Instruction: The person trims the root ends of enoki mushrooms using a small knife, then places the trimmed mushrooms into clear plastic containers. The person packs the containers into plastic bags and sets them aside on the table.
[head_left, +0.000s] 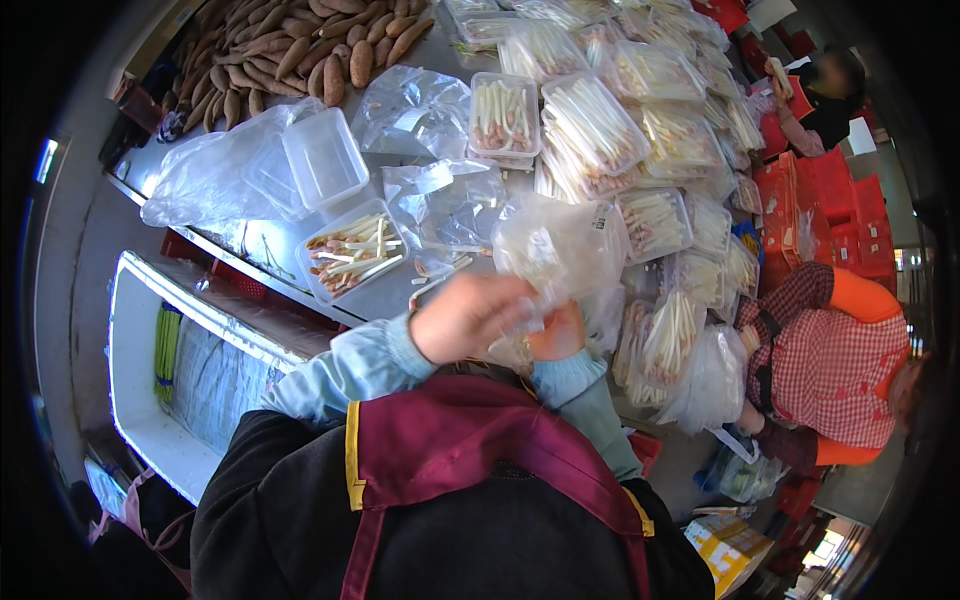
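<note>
My left hand (474, 316) is blurred in front of my chest, its fingers at the gathered plastic of a transparent plastic bag (566, 225). My right hand (559, 331) grips the same bag just beside it. What the bag holds is hard to make out through the plastic. To the left of my hands, an uncovered plastic tub (352, 251) is filled with loose white stalks with pinkish-brown ends. A few loose stalks (442, 281) lie on the metal table (375, 304) between that tub and my left hand. Crumpled plastic bags (446, 199) lie just beyond.
Packed tubs of white stalks (596, 124) are piled at back right. Empty tubs (326, 157) stand left, before heaped brown tubers (300, 52). A white foam box (202, 375) is at lower left. One person (832, 367) stands right; another (817, 97) is near red crates (810, 195).
</note>
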